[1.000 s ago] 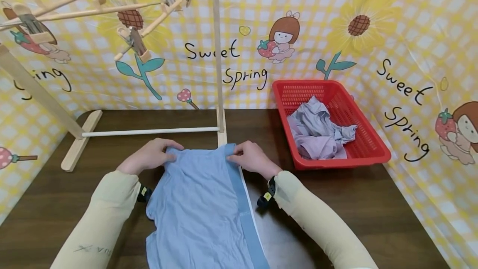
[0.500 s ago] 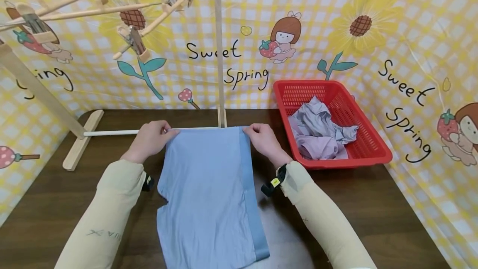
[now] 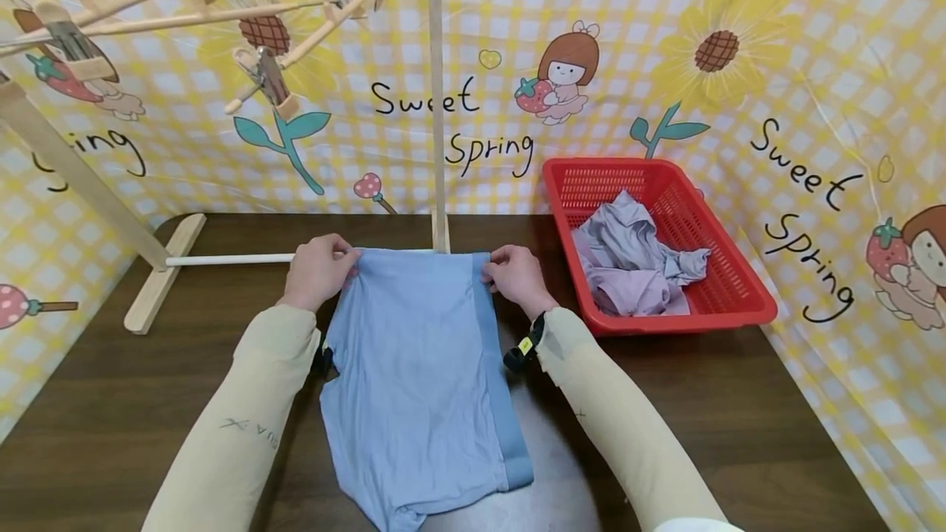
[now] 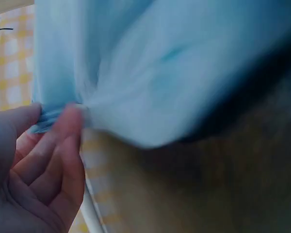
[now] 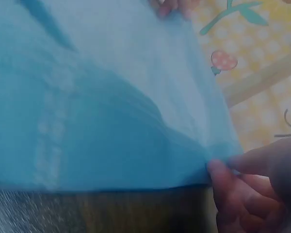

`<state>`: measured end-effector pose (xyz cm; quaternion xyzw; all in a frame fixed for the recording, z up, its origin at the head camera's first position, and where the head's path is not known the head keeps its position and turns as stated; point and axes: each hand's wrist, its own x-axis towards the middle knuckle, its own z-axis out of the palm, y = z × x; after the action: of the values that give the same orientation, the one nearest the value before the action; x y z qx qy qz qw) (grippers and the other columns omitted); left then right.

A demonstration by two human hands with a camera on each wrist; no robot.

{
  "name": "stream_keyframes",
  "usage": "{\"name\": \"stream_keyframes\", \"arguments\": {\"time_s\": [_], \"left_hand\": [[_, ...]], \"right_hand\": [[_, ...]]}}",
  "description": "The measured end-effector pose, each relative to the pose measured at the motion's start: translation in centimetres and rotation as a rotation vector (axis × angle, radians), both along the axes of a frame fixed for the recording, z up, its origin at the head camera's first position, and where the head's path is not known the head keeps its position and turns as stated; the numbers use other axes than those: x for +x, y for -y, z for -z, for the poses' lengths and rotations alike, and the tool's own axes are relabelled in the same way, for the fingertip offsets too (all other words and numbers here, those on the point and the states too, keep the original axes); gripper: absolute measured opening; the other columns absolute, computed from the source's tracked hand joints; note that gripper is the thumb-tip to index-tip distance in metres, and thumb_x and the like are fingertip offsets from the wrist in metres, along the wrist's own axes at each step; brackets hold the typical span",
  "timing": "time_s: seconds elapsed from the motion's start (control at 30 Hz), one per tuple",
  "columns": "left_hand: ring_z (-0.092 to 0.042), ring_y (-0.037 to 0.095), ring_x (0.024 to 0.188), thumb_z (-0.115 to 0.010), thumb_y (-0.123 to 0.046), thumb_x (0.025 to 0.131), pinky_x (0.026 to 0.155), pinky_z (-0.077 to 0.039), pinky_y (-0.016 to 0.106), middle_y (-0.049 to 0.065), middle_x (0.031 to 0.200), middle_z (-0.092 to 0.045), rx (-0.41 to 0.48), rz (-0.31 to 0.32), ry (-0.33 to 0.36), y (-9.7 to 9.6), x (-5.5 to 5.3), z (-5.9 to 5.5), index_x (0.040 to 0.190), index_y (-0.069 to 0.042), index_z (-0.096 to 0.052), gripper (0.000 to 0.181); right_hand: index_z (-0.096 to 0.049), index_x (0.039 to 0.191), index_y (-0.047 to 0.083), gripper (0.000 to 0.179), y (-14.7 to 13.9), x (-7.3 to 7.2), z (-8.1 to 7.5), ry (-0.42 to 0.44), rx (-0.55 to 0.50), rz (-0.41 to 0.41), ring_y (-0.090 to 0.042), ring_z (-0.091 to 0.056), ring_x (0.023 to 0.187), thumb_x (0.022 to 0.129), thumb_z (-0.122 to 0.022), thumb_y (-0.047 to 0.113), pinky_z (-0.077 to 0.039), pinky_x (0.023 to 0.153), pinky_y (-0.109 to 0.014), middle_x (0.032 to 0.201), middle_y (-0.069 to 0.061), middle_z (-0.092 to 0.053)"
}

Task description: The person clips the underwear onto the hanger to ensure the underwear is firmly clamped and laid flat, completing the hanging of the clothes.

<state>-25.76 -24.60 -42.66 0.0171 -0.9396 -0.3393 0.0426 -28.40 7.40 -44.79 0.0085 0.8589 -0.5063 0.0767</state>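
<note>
A pair of light blue underpants [image 3: 414, 351] with a darker waistband [image 3: 498, 401] is stretched out sideways, waistband to the right. At the far left corner my left hand [image 3: 318, 271] pinches the cloth between thumb and fingers. My right hand [image 3: 519, 276] pinches the far end of the waistband. The lower part of the cloth spreads toward me, its near corner folded. In the left wrist view the fabric gathers at the fingertips [image 4: 70, 119], blurred by motion. The right wrist view shows thumb and fingers [image 5: 223, 179] gripping the waistband corner.
A red basket [image 3: 739, 302] with crumpled grey and lilac clothes [image 3: 628, 245] stands at right. A wooden rack with a white crossbar [image 3: 229, 259] is behind the underpants. Wooden clips [image 3: 269, 84] hang from its hanger at upper left. A printed cloth covers the walls.
Both hands raised the underpants forward and pulled the far edge taut. Since then the left hand has moved right, closer to the right hand, and the near corner has folded.
</note>
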Motion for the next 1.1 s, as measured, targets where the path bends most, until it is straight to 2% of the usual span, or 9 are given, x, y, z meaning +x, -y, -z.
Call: {"name": "stream_keyframes", "arguments": {"time_s": [0.1,0.23,0.4,0.47,0.57,0.7,0.8,0.93,1.1], "left_hand": [[-0.073,0.028,0.077,-0.062,-0.023,0.103,0.072,-0.056,0.045,0.019,0.097,-0.075,0.029,0.011,0.003,-0.3,0.4,0.0,0.120,0.002,-0.065,0.030],[-0.066,0.040,0.099,-0.066,-0.020,0.099,0.083,-0.051,0.053,0.026,0.116,-0.067,-0.022,0.063,-0.019,-0.7,1.4,-0.5,0.132,0.005,-0.056,0.043],[-0.058,0.039,0.094,-0.074,-0.017,0.092,0.080,-0.048,0.052,0.026,0.111,-0.058,-0.119,0.182,-0.093,-1.9,3.7,-1.4,0.122,0.007,-0.057,0.042],[-0.057,0.032,0.086,-0.078,-0.012,0.089,0.074,-0.049,0.047,0.019,0.100,-0.059,-0.142,0.284,-0.120,-2.7,5.2,-1.8,0.108,0.003,-0.062,0.029],[-0.054,0.017,0.072,-0.082,-0.011,0.085,0.064,-0.048,0.036,0.001,0.080,-0.058,-0.148,0.513,-0.098,-4.0,8.1,-2.3,0.088,-0.011,-0.062,0.021],[-0.048,0.002,0.062,-0.088,-0.022,0.079,0.056,-0.043,0.024,-0.015,0.066,-0.049,-0.095,0.814,0.029,-5.5,12.9,-2.1,0.074,-0.023,-0.058,0.031],[-0.045,-0.002,0.063,-0.092,-0.036,0.071,0.056,-0.042,0.020,-0.017,0.068,-0.047,-0.090,0.942,0.122,-6.0,16.0,-1.5,0.074,-0.027,-0.059,0.035],[-0.043,-0.001,0.069,-0.095,-0.043,0.062,0.061,-0.043,0.019,-0.018,0.079,-0.044,-0.186,0.989,0.125,-6.2,18.6,-0.7,0.086,-0.029,-0.057,0.047],[-0.042,0.000,0.071,-0.092,-0.023,0.063,0.063,-0.043,0.021,-0.018,0.081,-0.041,-0.230,0.982,0.054,-6.0,19.5,-0.2,0.086,-0.029,-0.054,0.045]], "right_hand": [[-0.056,0.130,0.003,0.040,0.0,0.2,-0.4,0.003,-0.020,0.000,-0.023,-0.069,0.072,0.096,-0.073,0.016,-0.058,0.067,-0.034,0.092,-0.009,-0.071],[-0.052,0.135,0.006,0.048,-0.5,1.0,-1.6,-0.005,0.003,-0.065,-0.026,-0.068,0.084,0.096,-0.074,0.021,-0.057,0.076,-0.038,0.106,-0.010,-0.067],[-0.063,0.125,0.008,0.038,-1.3,2.7,-3.1,-0.046,0.118,-0.281,-0.023,-0.059,0.097,0.094,-0.075,0.028,-0.053,0.084,-0.038,0.108,-0.004,-0.064],[-0.068,0.117,0.009,0.030,-1.5,3.6,-3.6,-0.066,0.168,-0.403,-0.022,-0.059,0.092,0.094,-0.076,0.028,-0.053,0.081,-0.036,0.102,-0.002,-0.066],[-0.073,0.099,0.014,0.016,-1.9,5.2,-4.5,-0.079,0.269,-0.594,-0.017,-0.059,0.080,0.093,-0.077,0.028,-0.052,0.073,-0.032,0.088,0.002,-0.067],[-0.073,0.076,0.021,0.022,-2.7,8.2,-5.5,-0.033,0.432,-0.766,-0.011,-0.054,0.062,0.089,-0.080,0.038,-0.047,0.059,-0.028,0.066,0.006,-0.062],[-0.069,0.066,0.022,0.034,-3.6,10.5,-5.8,0.015,0.552,-0.829,-0.010,-0.049,0.054,0.086,-0.080,0.047,-0.041,0.052,-0.027,0.057,0.006,-0.054],[-0.064,0.059,0.024,0.044,-4.8,13.3,-5.5,0.045,0.688,-0.890,-0.010,-0.047,0.050,0.079,-0.081,0.060,-0.036,0.048,-0.027,0.053,0.008,-0.051],[-0.065,0.060,0.028,0.040,-5.0,15.5,-4.4,0.038,0.663,-0.914,-0.009,-0.051,0.053,0.076,-0.083,0.060,-0.039,0.048,-0.026,0.054,0.011,-0.054]]}}
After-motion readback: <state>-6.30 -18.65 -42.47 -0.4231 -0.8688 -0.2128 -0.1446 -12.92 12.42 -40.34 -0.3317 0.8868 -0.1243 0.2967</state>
